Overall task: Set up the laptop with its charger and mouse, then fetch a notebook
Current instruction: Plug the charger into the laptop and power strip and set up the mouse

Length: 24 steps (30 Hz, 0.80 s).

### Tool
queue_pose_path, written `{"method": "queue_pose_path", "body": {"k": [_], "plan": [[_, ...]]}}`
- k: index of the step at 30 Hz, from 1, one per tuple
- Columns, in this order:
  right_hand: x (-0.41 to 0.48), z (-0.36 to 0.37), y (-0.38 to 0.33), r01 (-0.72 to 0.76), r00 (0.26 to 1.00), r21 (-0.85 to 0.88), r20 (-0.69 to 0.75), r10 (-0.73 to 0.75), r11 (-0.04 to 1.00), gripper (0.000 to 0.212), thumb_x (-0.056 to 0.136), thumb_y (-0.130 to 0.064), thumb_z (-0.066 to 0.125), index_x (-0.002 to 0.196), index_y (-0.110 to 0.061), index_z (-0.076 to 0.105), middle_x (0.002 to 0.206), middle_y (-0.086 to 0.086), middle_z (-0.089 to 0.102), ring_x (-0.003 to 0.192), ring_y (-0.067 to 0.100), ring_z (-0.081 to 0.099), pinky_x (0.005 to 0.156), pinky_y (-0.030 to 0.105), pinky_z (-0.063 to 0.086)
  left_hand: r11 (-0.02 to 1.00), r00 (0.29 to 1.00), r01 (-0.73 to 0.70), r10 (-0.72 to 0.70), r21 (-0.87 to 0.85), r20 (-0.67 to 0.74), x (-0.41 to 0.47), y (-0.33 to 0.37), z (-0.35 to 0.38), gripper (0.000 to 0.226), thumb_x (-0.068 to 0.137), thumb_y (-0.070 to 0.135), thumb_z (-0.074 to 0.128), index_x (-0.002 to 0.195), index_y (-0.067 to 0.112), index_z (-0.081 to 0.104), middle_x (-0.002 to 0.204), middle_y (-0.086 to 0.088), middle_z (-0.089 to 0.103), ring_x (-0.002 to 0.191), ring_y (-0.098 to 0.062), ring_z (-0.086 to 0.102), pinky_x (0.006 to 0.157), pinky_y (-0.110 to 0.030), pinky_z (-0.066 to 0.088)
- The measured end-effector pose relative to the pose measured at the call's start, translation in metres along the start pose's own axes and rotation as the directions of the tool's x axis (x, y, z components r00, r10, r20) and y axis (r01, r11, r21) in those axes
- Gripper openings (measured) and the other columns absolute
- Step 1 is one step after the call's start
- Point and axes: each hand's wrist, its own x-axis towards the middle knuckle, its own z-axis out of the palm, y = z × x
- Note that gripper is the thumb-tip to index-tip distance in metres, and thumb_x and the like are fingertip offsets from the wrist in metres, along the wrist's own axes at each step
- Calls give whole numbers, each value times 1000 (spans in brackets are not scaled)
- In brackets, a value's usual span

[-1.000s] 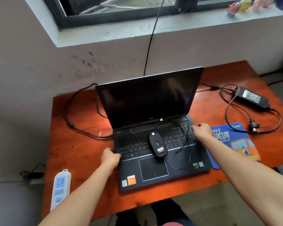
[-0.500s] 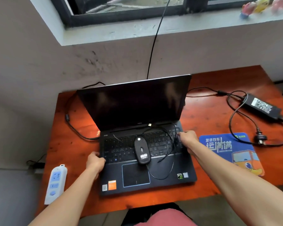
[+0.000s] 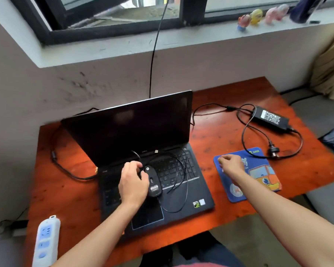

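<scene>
A second ago both hands hold the two sides of the laptop (image 3: 133, 132), and its right front corner lies over the edge of the mouse pad (image 3: 258, 166). Now the laptop stands open with a dark screen in the middle of the frame, clearly apart from the pad, with a strip of bare table (image 3: 208, 151) between them. Both hands are gone from it. The left hand (image 3: 133, 182) is now on the keyboard, its fingers curled around the left side of the mouse (image 3: 153, 183), which lies there beside it, above the touchpad. The mouse cable (image 3: 187, 187) is spread in loose loops over the keys and is not plugged in as far as I can see. The right hand (image 3: 230, 164) rests with bent fingers on the upper left corner of the pad, at the right of centre; I cannot tell if it pinches the edge or only touches it. The charger (image 3: 271, 118) lies in the upper right of the frame, and its plug (image 3: 273, 152) lies free on the table, well apart from the power strip (image 3: 46, 241) at the lower left. I judge that placing the laptop is finished and the mouse step begins: the mouse should go to the pad. The charger is not yet connected to power, and no notebook is visible.
</scene>
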Motion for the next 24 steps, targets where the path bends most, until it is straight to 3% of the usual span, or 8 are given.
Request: {"method": "queue_pose_path", "body": {"k": [2,5,8,11,13,17,21,24], "plan": [[7,-32,15,-13,997,-41,-78,9,999,12,85,-23,64,88,-15,73,78,3,72,68,20,62,58,30,47,994,993,-111,111,-7,51,-11,31,18,13,81,12,61,94,16,59,89,5,54,86,-17,54,70,-33,46],[26,-75,36,-59,984,-101,-172,41,993,9,85,-25,65,87,-20,71,96,7,73,81,26,64,68,31,45,965,960,-247,231,88,159,-22,67,51,16,81,17,60,97,15,57,94,2,54,91,-19,51,72,-37,47],[49,-106,55,-119,977,-179,-196,83,977,12,83,-24,66,91,-19,72,103,11,73,97,33,64,81,35,51,952,947,-266,229,152,224,-22,93,87,22,81,19,58,101,15,52,100,1,54,96,-21,51,74,-37,47],[69,-130,71,-155,983,-316,-147,113,936,36,82,-33,70,114,-17,67,116,11,68,109,32,61,88,36,50,946,930,-222,133,237,342,-19,120,133,30,84,25,56,113,15,51,109,-1,53,106,-21,50,82,-38,47],[78,-139,79,-125,991,-355,-96,96,926,46,81,-37,72,121,-16,63,122,11,65,115,32,58,90,37,48,926,880,-237,77,293,469,-17,134,162,34,86,28,54,117,15,54,115,-4,51,113,-25,48,88,-39,45],[92,-143,88,11,999,-369,34,1,929,42,81,-32,72,118,-16,60,122,9,61,113,29,58,92,38,48,821,774,-399,63,409,630,-14,152,214,45,86,35,55,129,24,50,130,-5,45,120,-28,43,96,-40,42],[94,-136,90,149,985,-417,140,-98,896,38,83,-34,70,116,-20,58,118,4,60,109,26,58,86,34,48,704,737,-500,41,504,675,-22,150,232,57,82,38,60,134,24,44,151,-7,28,132,-29,34,101,-40,38],[92,-129,87,228,968,-458,198,-151,859,36,82,-38,68,112,-22,57,113,1,60,105,24,59,80,33,47,656,730,-527,24,540,683,-30,137,226,60,83,32,60,138,21,39,155,-7,23,135,-27,31,104,-39,36]]}}
